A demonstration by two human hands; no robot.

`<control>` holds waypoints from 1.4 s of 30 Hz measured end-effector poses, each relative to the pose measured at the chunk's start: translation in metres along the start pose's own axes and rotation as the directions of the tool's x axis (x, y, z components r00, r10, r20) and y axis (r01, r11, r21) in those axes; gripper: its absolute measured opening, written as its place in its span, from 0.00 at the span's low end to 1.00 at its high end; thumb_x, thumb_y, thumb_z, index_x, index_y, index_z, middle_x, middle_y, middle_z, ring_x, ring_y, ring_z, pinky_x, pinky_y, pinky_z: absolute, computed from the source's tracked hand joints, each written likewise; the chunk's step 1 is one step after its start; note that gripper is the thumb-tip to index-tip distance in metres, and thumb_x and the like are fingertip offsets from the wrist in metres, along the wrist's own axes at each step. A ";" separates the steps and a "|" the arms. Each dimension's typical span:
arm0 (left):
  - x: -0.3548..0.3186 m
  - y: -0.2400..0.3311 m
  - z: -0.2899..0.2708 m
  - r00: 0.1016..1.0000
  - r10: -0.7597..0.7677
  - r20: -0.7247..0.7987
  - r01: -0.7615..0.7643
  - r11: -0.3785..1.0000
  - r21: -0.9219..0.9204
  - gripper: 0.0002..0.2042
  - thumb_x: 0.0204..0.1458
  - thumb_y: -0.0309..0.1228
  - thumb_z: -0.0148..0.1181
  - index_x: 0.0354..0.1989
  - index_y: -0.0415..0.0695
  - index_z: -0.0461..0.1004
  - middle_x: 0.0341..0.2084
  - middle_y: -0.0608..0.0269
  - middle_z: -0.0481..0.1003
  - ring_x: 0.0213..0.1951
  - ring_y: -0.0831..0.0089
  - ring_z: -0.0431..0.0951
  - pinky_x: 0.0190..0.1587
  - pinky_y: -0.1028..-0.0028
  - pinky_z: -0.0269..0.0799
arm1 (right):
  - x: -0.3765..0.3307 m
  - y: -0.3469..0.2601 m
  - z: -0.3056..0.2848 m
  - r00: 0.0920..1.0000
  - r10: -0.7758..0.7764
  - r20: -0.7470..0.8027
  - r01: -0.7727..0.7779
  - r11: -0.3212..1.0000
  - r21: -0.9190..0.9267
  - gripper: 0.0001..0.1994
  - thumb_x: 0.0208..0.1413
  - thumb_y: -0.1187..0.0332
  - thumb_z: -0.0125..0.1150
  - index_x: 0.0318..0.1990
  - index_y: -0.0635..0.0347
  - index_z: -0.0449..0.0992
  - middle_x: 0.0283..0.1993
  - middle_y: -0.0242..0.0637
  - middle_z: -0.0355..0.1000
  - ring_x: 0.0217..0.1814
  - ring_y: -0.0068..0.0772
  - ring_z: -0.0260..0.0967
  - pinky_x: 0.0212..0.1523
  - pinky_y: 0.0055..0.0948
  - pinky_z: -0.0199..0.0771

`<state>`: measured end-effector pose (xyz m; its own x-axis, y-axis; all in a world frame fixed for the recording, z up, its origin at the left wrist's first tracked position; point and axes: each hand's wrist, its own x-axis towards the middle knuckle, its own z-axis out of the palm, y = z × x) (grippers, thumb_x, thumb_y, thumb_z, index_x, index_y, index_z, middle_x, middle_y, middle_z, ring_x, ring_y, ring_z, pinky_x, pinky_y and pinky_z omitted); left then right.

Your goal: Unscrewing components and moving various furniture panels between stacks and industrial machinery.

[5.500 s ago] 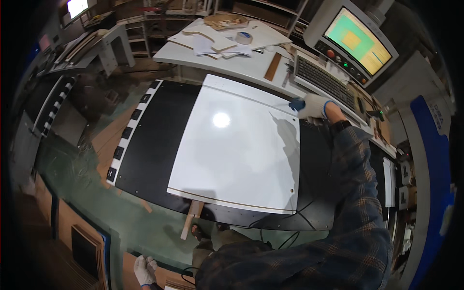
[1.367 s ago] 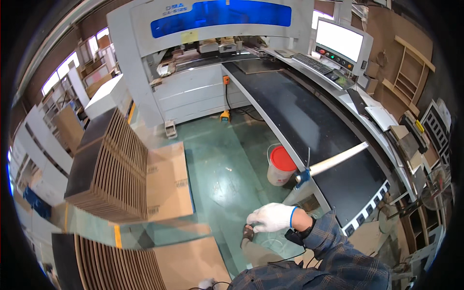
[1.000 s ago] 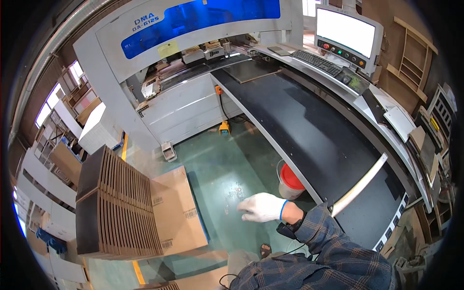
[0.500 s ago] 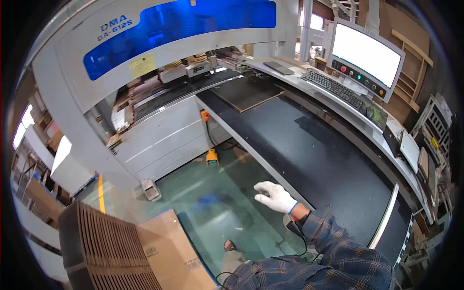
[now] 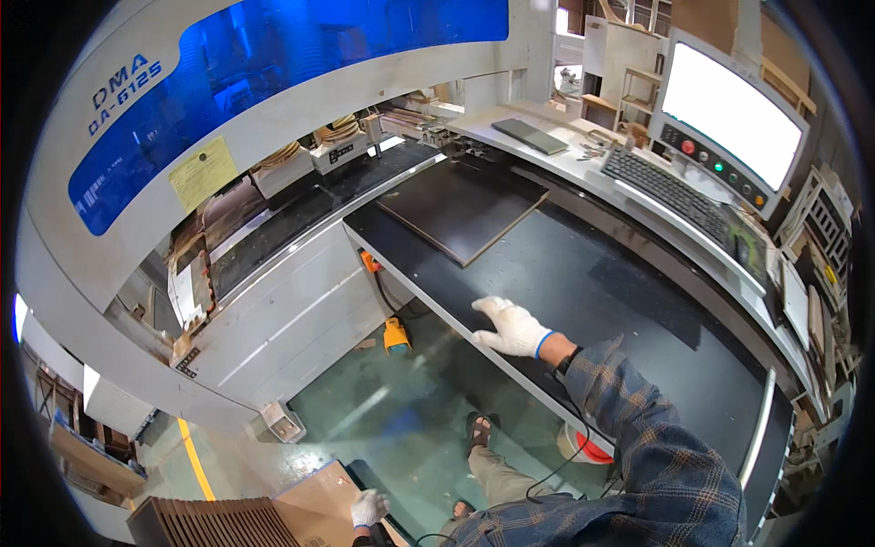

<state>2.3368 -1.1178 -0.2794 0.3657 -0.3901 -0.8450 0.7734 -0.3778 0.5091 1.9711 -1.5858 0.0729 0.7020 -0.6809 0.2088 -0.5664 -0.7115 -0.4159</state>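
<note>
My right hand [image 5: 510,328], in a white knitted glove with a blue cuff, is over the near edge of the long black table [image 5: 629,356]. Its thumb and fingers are apart and hold nothing. A dark flat panel [image 5: 465,211] with a pale brown edge lies at the table's far end, ahead of this hand. Low in the picture, my left hand [image 5: 369,508], also white-gloved, is beside the cardboard [image 5: 319,501]. Its fingers look loosely bent, with nothing visible in them.
A large grey machine with a blue window [image 5: 301,64] stands ahead. A keyboard [image 5: 670,196] and a monitor [image 5: 734,114] with buttons sit on the right-hand shelf. A yellow foot pedal [image 5: 396,335], a red-and-white bucket [image 5: 588,445] and stacked brown panels [image 5: 214,521] are lower down.
My view has moved toward the machine. My right hand has gone from above the floor to the table's edge. My left hand has come into view at the bottom.
</note>
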 end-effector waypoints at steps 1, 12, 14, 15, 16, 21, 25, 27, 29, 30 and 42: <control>0.000 0.021 0.028 0.992 0.105 0.064 -0.107 0.994 0.036 0.08 0.65 0.27 0.60 0.50 0.42 0.74 0.37 0.50 0.80 0.35 0.53 0.82 0.34 0.54 0.82 | 0.028 0.020 0.008 1.000 0.006 -0.002 -0.006 0.998 -0.063 0.36 0.63 0.45 0.65 0.69 0.62 0.68 0.68 0.58 0.69 0.68 0.64 0.68 0.68 0.52 0.71; -0.039 0.184 0.264 0.960 0.208 0.190 -0.261 0.910 0.323 0.18 0.68 0.36 0.62 0.58 0.36 0.73 0.42 0.48 0.83 0.40 0.59 0.87 0.44 0.62 0.86 | 0.265 0.179 0.062 0.992 0.129 -0.001 -0.125 0.959 -0.254 0.39 0.63 0.41 0.62 0.71 0.62 0.68 0.74 0.53 0.63 0.74 0.56 0.60 0.72 0.52 0.60; -0.036 0.204 0.288 0.949 0.215 0.231 -0.283 0.903 0.322 0.18 0.68 0.36 0.61 0.59 0.36 0.73 0.43 0.48 0.83 0.40 0.60 0.87 0.45 0.62 0.86 | 0.274 0.188 0.069 0.987 0.153 -0.046 -0.159 0.951 -0.267 0.38 0.64 0.42 0.60 0.72 0.61 0.67 0.76 0.53 0.61 0.76 0.57 0.58 0.74 0.53 0.55; -0.033 0.214 0.300 0.949 0.211 0.233 -0.281 0.902 0.327 0.18 0.68 0.36 0.61 0.59 0.36 0.73 0.43 0.48 0.83 0.40 0.60 0.87 0.45 0.62 0.86 | 0.274 0.191 0.073 0.988 0.152 0.003 -0.142 0.929 -0.341 0.38 0.64 0.41 0.58 0.72 0.60 0.67 0.77 0.54 0.60 0.78 0.57 0.56 0.76 0.55 0.51; -0.030 0.223 0.312 0.949 0.202 0.242 -0.278 0.898 0.342 0.18 0.68 0.36 0.61 0.59 0.35 0.73 0.43 0.48 0.83 0.40 0.60 0.87 0.45 0.63 0.86 | 0.273 0.192 0.076 0.993 0.092 -0.070 -0.110 0.938 -0.329 0.38 0.64 0.41 0.58 0.72 0.60 0.67 0.77 0.54 0.60 0.78 0.58 0.55 0.76 0.56 0.50; -0.003 0.282 0.363 0.930 0.153 0.336 -0.287 0.872 0.398 0.17 0.68 0.34 0.60 0.57 0.34 0.75 0.43 0.49 0.84 0.40 0.61 0.87 0.44 0.65 0.85 | 0.245 0.178 0.077 0.994 0.086 -0.064 -0.102 0.943 -0.315 0.38 0.64 0.42 0.60 0.73 0.60 0.67 0.78 0.54 0.60 0.81 0.60 0.52 0.78 0.60 0.49; 0.035 0.351 0.391 0.854 0.332 0.401 -0.496 0.752 0.434 0.13 0.65 0.28 0.61 0.55 0.36 0.77 0.39 0.55 0.83 0.36 0.68 0.85 0.39 0.69 0.82 | 0.204 0.132 0.068 0.986 0.165 0.021 -0.153 0.946 -0.286 0.37 0.64 0.43 0.62 0.72 0.59 0.68 0.76 0.54 0.61 0.80 0.62 0.54 0.78 0.62 0.50; 0.058 0.395 0.410 0.800 0.437 0.410 -0.598 0.632 0.493 0.12 0.63 0.29 0.61 0.52 0.37 0.79 0.36 0.60 0.82 0.34 0.75 0.83 0.38 0.74 0.79 | 0.173 0.101 0.067 0.984 0.179 0.021 -0.166 0.946 -0.279 0.36 0.63 0.44 0.63 0.71 0.59 0.69 0.76 0.54 0.62 0.79 0.62 0.54 0.78 0.62 0.51; 0.073 0.440 0.427 0.746 0.516 0.421 -0.614 0.288 0.735 0.22 0.65 0.40 0.62 0.59 0.35 0.78 0.50 0.48 0.83 0.50 0.61 0.84 0.54 0.62 0.79 | 0.138 0.071 0.068 0.981 0.191 0.035 -0.175 0.947 -0.270 0.36 0.62 0.44 0.64 0.71 0.58 0.69 0.76 0.54 0.62 0.78 0.61 0.56 0.77 0.62 0.52; 0.073 0.454 0.430 0.604 0.611 0.512 -0.712 0.125 0.691 0.27 0.64 0.43 0.64 0.64 0.34 0.75 0.58 0.41 0.80 0.60 0.52 0.80 0.64 0.57 0.73 | 0.119 0.055 0.067 0.983 0.184 0.017 -0.175 0.957 -0.232 0.36 0.61 0.45 0.65 0.70 0.58 0.70 0.75 0.53 0.63 0.77 0.60 0.57 0.76 0.61 0.53; 0.056 0.424 0.444 0.522 -0.301 0.798 -0.654 0.460 0.601 0.25 0.65 0.40 0.64 0.62 0.32 0.77 0.55 0.59 0.81 0.58 0.67 0.77 0.65 0.66 0.69 | -0.104 -0.133 0.097 0.259 0.826 -0.500 -0.951 0.309 0.016 0.29 0.50 0.59 0.76 0.58 0.61 0.73 0.62 0.51 0.72 0.64 0.61 0.70 0.64 0.51 0.72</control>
<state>2.4554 -1.6726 -0.0378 -0.4551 -0.7601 -0.4638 -0.1949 -0.4232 0.8848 2.0151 -1.4032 0.0201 -0.5018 -0.8513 0.1531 -0.8353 0.4309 -0.3414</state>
